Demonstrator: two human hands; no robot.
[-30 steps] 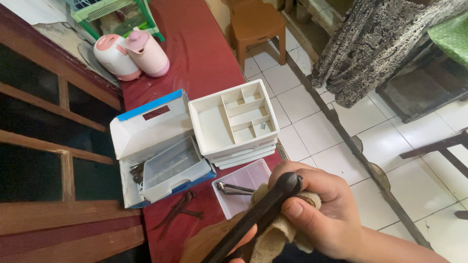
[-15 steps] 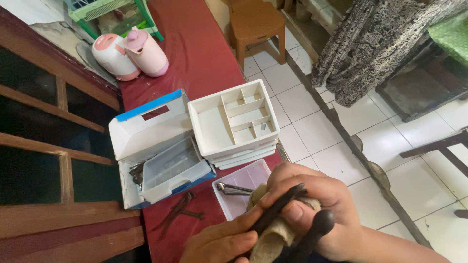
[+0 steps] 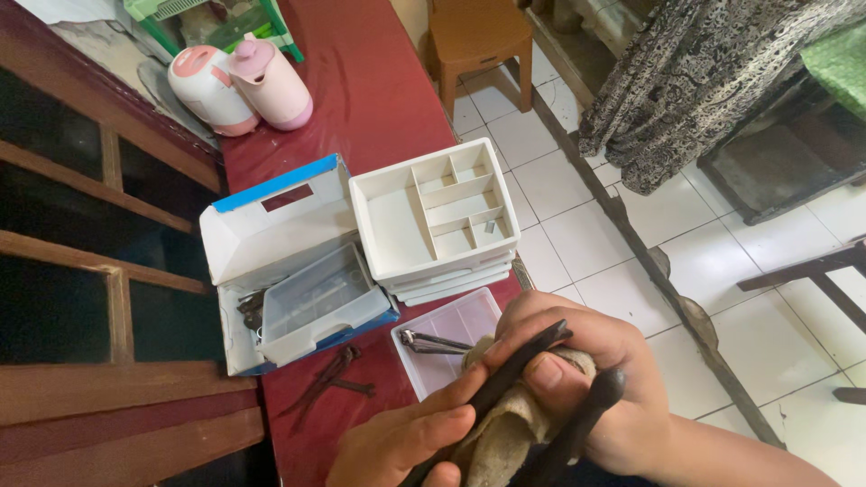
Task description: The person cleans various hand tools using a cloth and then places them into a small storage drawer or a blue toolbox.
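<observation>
A: Left side?
B: Blue-and-white box [image 3: 271,234] lies open on the red table [image 3: 361,81]; left hand [image 3: 397,444] pinches one black plier handle [image 3: 505,374].
A: Right side?
B: Right hand [image 3: 586,379] — closed around a tan cloth [image 3: 501,433] — presses it against the pliers, near the table's edge.

Soft, even daylight fills the scene, brightest on the white floor tiles [image 3: 622,271] toward 3 o'clock, dim in the dark window panes [image 3: 54,225] at 9 o'clock, with a mild sheen on the red surface [image 3: 370,90], faint shadows, wide-angle bending at the edges, and slightly soft hands [image 3: 577,379] at 6 o'clock.
</observation>
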